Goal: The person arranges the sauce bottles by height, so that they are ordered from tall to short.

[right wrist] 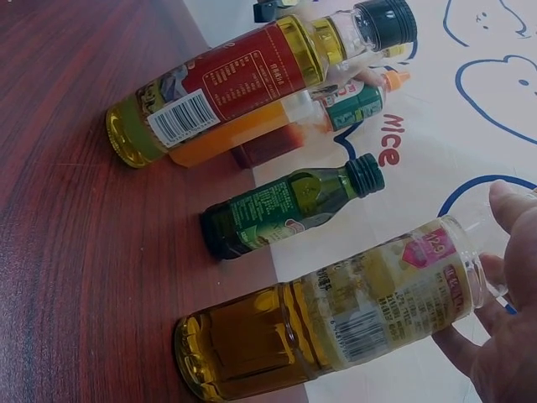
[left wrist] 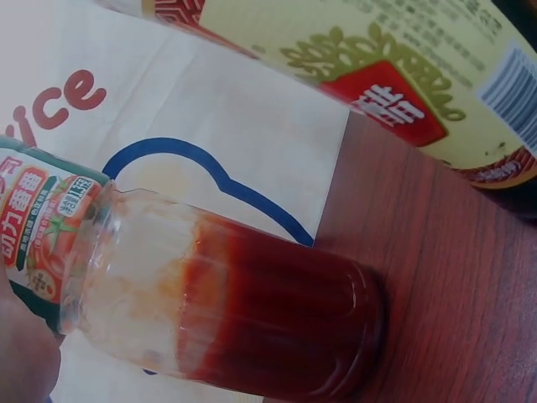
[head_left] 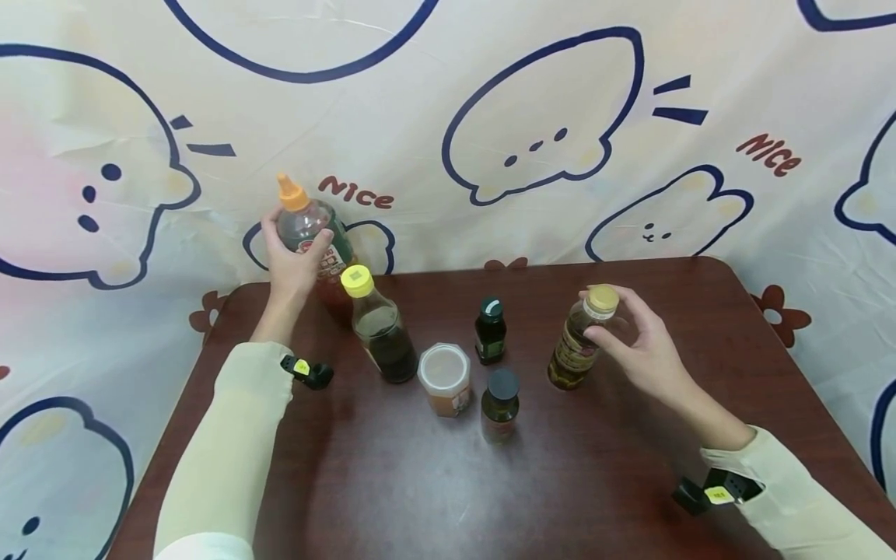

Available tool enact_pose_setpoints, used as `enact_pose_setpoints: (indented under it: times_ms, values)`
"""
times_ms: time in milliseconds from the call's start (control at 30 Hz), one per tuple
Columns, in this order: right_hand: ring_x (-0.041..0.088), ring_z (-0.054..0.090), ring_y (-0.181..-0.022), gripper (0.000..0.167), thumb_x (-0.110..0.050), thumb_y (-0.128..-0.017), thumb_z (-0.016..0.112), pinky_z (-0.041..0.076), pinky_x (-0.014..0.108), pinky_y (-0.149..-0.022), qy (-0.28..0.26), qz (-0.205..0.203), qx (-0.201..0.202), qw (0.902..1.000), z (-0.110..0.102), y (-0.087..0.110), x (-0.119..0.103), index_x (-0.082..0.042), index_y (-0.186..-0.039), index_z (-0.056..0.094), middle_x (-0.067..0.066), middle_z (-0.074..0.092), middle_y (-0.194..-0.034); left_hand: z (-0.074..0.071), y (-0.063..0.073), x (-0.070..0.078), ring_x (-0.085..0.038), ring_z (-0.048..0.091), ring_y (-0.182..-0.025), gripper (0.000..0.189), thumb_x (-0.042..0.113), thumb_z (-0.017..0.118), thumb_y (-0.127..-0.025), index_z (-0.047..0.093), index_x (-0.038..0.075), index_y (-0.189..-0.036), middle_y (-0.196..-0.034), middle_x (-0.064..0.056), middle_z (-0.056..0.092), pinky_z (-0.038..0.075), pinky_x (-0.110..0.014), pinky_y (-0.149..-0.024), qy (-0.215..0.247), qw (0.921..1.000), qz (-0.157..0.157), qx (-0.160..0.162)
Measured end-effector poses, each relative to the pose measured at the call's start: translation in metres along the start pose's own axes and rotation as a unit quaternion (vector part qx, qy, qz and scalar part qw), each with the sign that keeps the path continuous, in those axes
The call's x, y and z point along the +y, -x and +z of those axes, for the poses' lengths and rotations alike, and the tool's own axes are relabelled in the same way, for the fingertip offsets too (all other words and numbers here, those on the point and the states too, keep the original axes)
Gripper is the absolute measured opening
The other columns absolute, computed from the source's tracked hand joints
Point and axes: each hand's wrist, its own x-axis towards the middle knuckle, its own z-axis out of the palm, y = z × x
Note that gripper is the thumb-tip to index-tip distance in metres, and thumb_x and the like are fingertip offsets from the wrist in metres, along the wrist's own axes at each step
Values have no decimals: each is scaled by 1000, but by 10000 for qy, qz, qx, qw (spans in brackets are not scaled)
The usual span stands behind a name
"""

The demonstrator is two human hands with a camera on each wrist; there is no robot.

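Observation:
My left hand (head_left: pixel 287 268) grips a ketchup squeeze bottle (head_left: pixel 334 249) with an orange nozzle by its upper part, at the table's far left. The left wrist view shows the ketchup bottle (left wrist: pixel 268 302) partly filled with red sauce, and my thumb beside its tomato label. On the right, my right hand (head_left: pixel 651 358) holds a clear oil bottle (head_left: pixel 575 350) with a yellow cap around its neck. Golden oil fills the lower part of that oil bottle (right wrist: pixel 336 315) in the right wrist view. A dark sauce bottle (head_left: pixel 386 342) with a yellow cap stands close to the ketchup.
Mid-table stand an orange container (head_left: pixel 445 400) with a whitish lid, a small green bottle (head_left: pixel 491 334) and a dark-capped bottle (head_left: pixel 500 408) with a red label. The dark red wooden table (head_left: pixel 420 498) ends at a patterned cloth (head_left: pixel 392 140) behind it.

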Motion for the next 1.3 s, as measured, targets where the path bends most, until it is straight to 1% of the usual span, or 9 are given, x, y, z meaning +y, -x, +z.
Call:
enact_pose_setpoints:
  times_ms: [133, 300, 500, 600, 700, 767, 933, 1067, 1300]
  values:
    - [11, 54, -128, 54, 8, -92, 69, 42, 19, -104, -7, -13, -17, 10000, 0, -1, 1, 0, -142, 49, 14, 60, -138, -4, 2, 2, -23, 40, -138, 79, 39, 72, -91, 27, 22, -153, -151, -6, 38, 31, -46, -117, -87, 9999, 23, -64]
    - [11, 54, -128, 56, 9, -91, 69, 42, 19, -104, -16, -52, -8, 10000, -1, -2, 1, -2, -142, 50, 20, 59, -137, -9, 4, 1, -24, 33, -144, 80, 38, 67, -93, 22, 23, -158, -158, -5, 30, 25, -49, -121, -127, 9996, 186, -161]
    - [11, 54, -128, 56, 8, -91, 69, 42, 19, -104, -5, -8, -4, 10000, -1, -3, 1, -5, -143, 50, 16, 60, -138, -20, 11, -1, -23, 25, -151, 75, 38, 56, -99, 19, 16, -160, -163, -9, 26, 18, -45, -124, -296, 9992, 256, -92]
    - [11, 53, -128, 57, 8, -91, 69, 41, 19, -104, -12, 9, -5, 10000, -1, -3, 1, -5, -143, 50, 13, 60, -138, -26, 18, 0, -23, 24, -152, 73, 37, 51, -100, 19, 12, -160, -165, -10, 26, 18, -43, -124, -244, 9986, 457, -106]
    - [11, 53, -128, 57, 8, -91, 69, 41, 19, -105, -30, 6, 1, 10000, -1, -3, 0, -5, -143, 50, 13, 60, -138, -32, 26, 1, -23, 25, -153, 73, 39, 52, -101, 21, 8, -160, -164, -12, 27, 17, -41, -124, -114, 9974, 689, -154]
    - [11, 53, -128, 56, 8, -91, 69, 42, 19, -105, -44, -1, -1, 10000, -1, -2, 0, -4, -143, 50, 16, 60, -138, -36, 31, 2, -24, 25, -153, 74, 41, 53, -102, 21, 7, -160, -164, -12, 27, 16, -41, -124, -88, 9969, 753, -203]
    - [11, 54, -128, 56, 9, -91, 69, 42, 19, -105, -91, -11, -11, 10000, -1, -2, 0, -2, -142, 50, 22, 58, -137, -45, 43, 4, -25, 26, -152, 71, 40, 53, -102, 24, 8, -159, -164, -15, 28, 16, -38, -125, -172, 9962, 814, -250]
    - [11, 54, -128, 56, 9, -91, 69, 42, 19, -104, -97, -5, -1, 10000, -1, -1, 1, -1, -142, 50, 18, 59, -138, -51, 53, 8, -22, 28, -151, 70, 42, 54, -101, 27, 12, -159, -163, -12, 31, 15, -38, -125, -209, 9960, 819, -278]
    - [11, 54, -128, 55, 8, -91, 69, 41, 19, -105, -93, 39, 4, 9999, -1, 1, 1, 0, -142, 49, 10, 61, -138, -58, 70, 11, -22, 30, -150, 71, 46, 56, -101, 29, 13, -158, -163, -11, 33, 17, -37, -124, -91, 9947, 940, -417]
